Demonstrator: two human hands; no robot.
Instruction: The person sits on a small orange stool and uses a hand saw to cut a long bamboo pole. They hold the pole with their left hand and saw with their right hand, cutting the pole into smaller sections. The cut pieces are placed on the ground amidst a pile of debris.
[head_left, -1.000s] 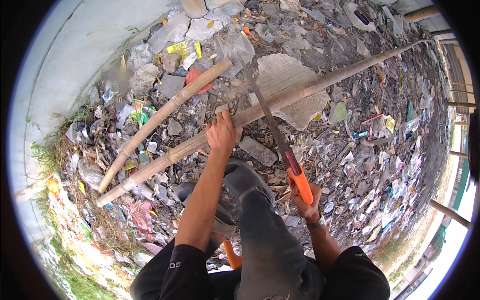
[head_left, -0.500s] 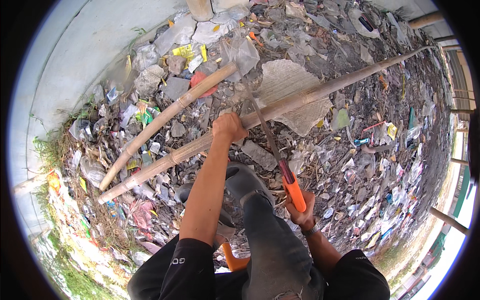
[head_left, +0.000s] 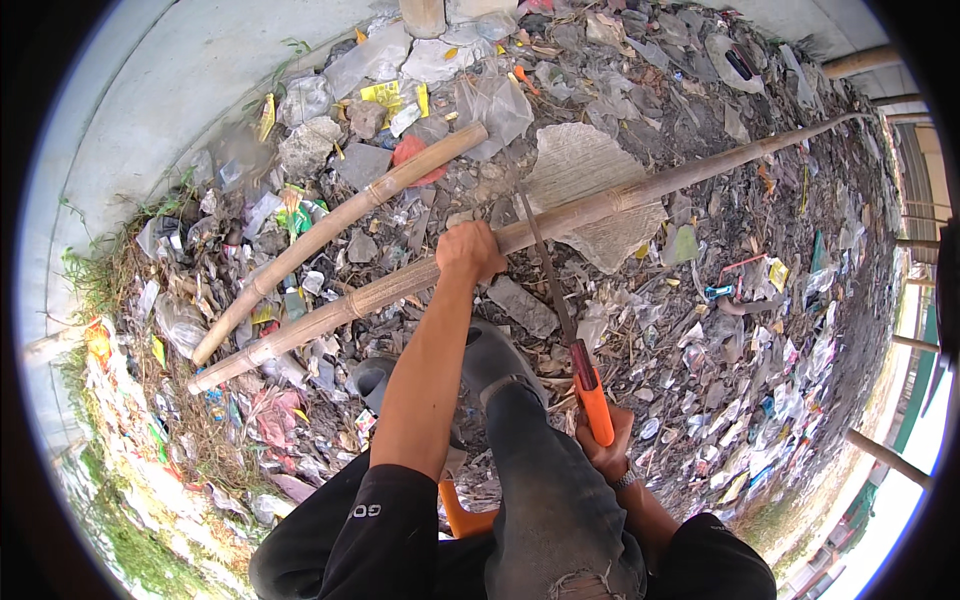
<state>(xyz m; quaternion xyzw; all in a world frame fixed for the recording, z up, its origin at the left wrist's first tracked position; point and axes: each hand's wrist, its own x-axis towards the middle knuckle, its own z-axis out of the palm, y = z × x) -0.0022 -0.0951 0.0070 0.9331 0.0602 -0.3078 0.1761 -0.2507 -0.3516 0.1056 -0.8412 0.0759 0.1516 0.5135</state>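
My left hand (head_left: 470, 250) is wrapped round a long bamboo pole (head_left: 690, 165) that slants across the ground. In my right hand (head_left: 606, 440) is the orange handle of a hand saw (head_left: 558, 300). Its narrow blade lies across the pole just right of my left hand, with the tip past the far side. I cannot make out how deep any cut is. The pole crosses a flat, ridged concrete slab (head_left: 590, 190). A shorter bamboo piece (head_left: 340, 240) lies apart from it, farther to the left.
Rubble, plastic scraps and litter cover the ground around me. A pale wall (head_left: 130, 150) rises at the left and far side. My boot (head_left: 495, 365) is planted close to the pole. Something orange and curved (head_left: 462, 515) is partly hidden beside my leg. Posts (head_left: 885, 458) stand at right.
My right hand has drawn the saw back toward me, so less blade reaches beyond the pole. My left hand keeps its grip. The whole view has shifted slightly.
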